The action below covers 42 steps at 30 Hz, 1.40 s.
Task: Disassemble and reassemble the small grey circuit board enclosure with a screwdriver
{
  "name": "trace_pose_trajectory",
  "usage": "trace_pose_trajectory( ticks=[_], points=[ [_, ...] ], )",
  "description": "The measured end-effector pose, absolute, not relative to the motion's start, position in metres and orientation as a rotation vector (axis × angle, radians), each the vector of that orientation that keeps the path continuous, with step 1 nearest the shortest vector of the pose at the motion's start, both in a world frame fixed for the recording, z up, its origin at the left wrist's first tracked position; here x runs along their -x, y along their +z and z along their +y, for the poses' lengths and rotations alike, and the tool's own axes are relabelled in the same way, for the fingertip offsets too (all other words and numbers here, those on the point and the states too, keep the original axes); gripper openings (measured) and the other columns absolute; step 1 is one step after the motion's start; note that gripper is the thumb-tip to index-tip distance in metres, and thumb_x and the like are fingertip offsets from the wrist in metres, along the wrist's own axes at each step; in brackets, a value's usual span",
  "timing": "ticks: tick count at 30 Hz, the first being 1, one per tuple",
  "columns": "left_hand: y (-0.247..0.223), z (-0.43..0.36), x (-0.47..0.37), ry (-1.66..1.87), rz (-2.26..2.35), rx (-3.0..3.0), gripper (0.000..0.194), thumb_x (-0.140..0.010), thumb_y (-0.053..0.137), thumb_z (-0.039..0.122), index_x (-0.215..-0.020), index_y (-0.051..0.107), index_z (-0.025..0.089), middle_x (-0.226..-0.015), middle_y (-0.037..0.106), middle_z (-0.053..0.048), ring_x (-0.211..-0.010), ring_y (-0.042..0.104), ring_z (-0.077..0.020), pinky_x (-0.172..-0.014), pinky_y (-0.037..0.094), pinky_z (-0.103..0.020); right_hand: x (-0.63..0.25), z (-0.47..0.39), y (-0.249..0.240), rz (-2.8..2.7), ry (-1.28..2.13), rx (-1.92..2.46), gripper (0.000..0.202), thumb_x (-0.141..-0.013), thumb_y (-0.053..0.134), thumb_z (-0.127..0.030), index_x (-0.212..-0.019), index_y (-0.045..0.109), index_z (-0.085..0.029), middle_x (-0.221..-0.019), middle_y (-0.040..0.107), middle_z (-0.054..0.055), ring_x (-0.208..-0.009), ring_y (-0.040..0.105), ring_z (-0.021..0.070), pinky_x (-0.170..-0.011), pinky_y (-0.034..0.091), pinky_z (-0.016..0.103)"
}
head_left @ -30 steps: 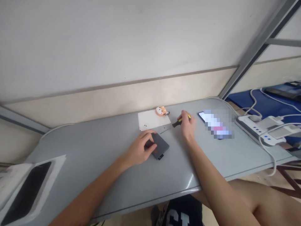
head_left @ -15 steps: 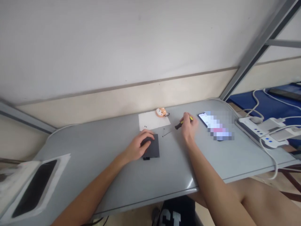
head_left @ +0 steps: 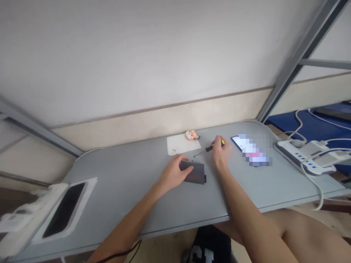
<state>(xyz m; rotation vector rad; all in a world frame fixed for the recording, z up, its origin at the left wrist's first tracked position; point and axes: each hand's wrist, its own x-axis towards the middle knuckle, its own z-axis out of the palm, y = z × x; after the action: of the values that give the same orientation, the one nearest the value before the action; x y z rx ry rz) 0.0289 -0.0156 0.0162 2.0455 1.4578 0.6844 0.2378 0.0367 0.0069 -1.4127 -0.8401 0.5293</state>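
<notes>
My left hand (head_left: pixel 175 171) grips the left end of a dark grey flat box (head_left: pixel 196 174), thumb on top and fingers at its far edge. A small black piece (head_left: pixel 205 178) juts from the box's right end. Held in my right hand (head_left: pixel 221 151) is a black and yellow screwdriver (head_left: pixel 210 147), its thin shaft pointing left and its tip close to the desk, beyond the box. Small dark bits lie on a white paper (head_left: pixel 182 145), where an orange and white animal-faced case (head_left: pixel 191 135) rests at the back right corner.
A lit phone (head_left: pixel 241 143), partly pixelated, lies right of my right hand. Farther right is a white power strip (head_left: pixel 304 159) with plugs and cables. At the left, a black-screened device (head_left: pixel 64 210) rests on white material. The wall borders the grey desk (head_left: pixel 123 175).
The box has turned about a quarter turn, its black piece now facing right instead of toward me. My left hand has shifted right with it. The camera view has moved slightly left.
</notes>
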Motion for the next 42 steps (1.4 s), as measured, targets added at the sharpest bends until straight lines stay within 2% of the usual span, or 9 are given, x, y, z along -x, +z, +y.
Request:
trace_pose_trajectory(
  ticks=[4,7,9,13,18,23,29,36,42],
  points=[
    [0.016,-0.016,-0.033,0.631,1.509,-2.064,0.027,-0.092,0.067,0.043,-0.110,0.064,0.023,-0.106,0.072,-0.005,-0.086,0.066,-0.0209,-0.076,0.051,-0.034,-0.237,0.036,0.005,-0.856,0.603,1.353,0.035,-0.092,0.047,-0.036,-0.061,0.057,-0.021,-0.052,0.054,-0.002,-0.055,0.050,0.0153,-0.057,0.035,0.029],
    [0.019,-0.008,-0.028,0.557,1.441,-2.063,0.028,-0.099,0.056,0.045,-0.113,0.064,0.023,-0.086,0.071,-0.002,-0.069,0.063,-0.0180,-0.066,0.048,-0.031,-0.236,0.037,0.004,-0.885,0.658,1.357,0.035,-0.091,0.049,-0.036,-0.061,0.058,-0.021,-0.051,0.055,-0.002,-0.055,0.049,0.0147,-0.057,0.035,0.029],
    [0.022,0.003,-0.023,0.524,1.372,-2.087,0.029,-0.103,0.048,0.044,-0.113,0.066,0.023,-0.082,0.071,-0.001,-0.065,0.061,-0.0171,-0.064,0.046,-0.031,-0.235,0.037,0.004,-0.887,0.669,1.354,0.035,-0.090,0.049,-0.036,-0.060,0.058,-0.021,-0.052,0.054,-0.002,-0.055,0.049,0.0144,-0.057,0.035,0.028],
    [0.024,0.024,-0.015,0.544,1.280,-2.165,0.028,-0.101,0.054,0.041,-0.116,0.071,0.025,-0.100,0.075,-0.004,-0.078,0.066,-0.0182,-0.074,0.052,-0.032,-0.236,0.039,0.005,-0.827,0.659,1.322,0.033,-0.089,0.049,-0.035,-0.060,0.057,-0.021,-0.055,0.054,-0.002,-0.057,0.049,0.0146,-0.058,0.036,0.028],
    [0.012,0.032,-0.009,0.672,1.235,-2.198,0.026,-0.098,0.063,0.042,-0.116,0.072,0.025,-0.115,0.072,-0.006,-0.094,0.067,-0.0191,-0.085,0.054,-0.032,-0.238,0.042,0.006,-0.789,0.685,1.346,0.035,-0.089,0.049,-0.037,-0.060,0.058,-0.020,-0.056,0.052,-0.002,-0.059,0.048,0.0146,-0.059,0.035,0.029],
    [0.000,0.033,-0.006,0.721,1.224,-2.287,0.023,-0.099,0.065,0.041,-0.113,0.072,0.025,-0.110,0.070,-0.004,-0.099,0.067,-0.0197,-0.090,0.053,-0.033,-0.233,0.044,0.002,-0.818,0.775,1.304,0.038,-0.091,0.051,-0.045,-0.064,0.061,-0.020,-0.057,0.050,-0.003,-0.059,0.047,0.0142,-0.058,0.036,0.028],
    [0.001,0.038,-0.004,0.762,1.246,-2.318,0.017,-0.101,0.062,0.034,-0.098,0.074,0.023,-0.100,0.073,-0.004,-0.097,0.067,-0.0205,-0.091,0.052,-0.035,-0.228,0.043,0.001,-0.840,0.826,1.270,0.042,-0.093,0.052,-0.051,-0.067,0.063,-0.020,-0.055,0.049,-0.003,-0.052,0.045,0.0134,-0.053,0.035,0.029],
    [0.004,0.055,0.028,0.861,1.668,-2.278,0.016,-0.100,0.062,0.033,-0.097,0.076,0.024,-0.096,0.070,-0.004,-0.096,0.065,-0.0215,-0.089,0.049,-0.034,-0.230,0.048,-0.005,-0.622,0.852,1.251,0.038,-0.088,0.056,-0.053,-0.071,0.063,-0.020,-0.063,0.054,-0.002,-0.056,0.050,0.0135,-0.055,0.039,0.029],
    [-0.003,0.063,0.037,0.856,1.664,-2.175,0.019,-0.101,0.060,0.032,-0.102,0.077,0.022,-0.098,0.069,-0.005,-0.096,0.065,-0.0213,-0.087,0.049,-0.033,-0.230,0.052,-0.009,-0.626,0.842,1.249,0.039,-0.087,0.056,-0.053,-0.069,0.065,-0.019,-0.062,0.055,-0.002,-0.054,0.049,0.0135,-0.054,0.037,0.030]
  ],
)
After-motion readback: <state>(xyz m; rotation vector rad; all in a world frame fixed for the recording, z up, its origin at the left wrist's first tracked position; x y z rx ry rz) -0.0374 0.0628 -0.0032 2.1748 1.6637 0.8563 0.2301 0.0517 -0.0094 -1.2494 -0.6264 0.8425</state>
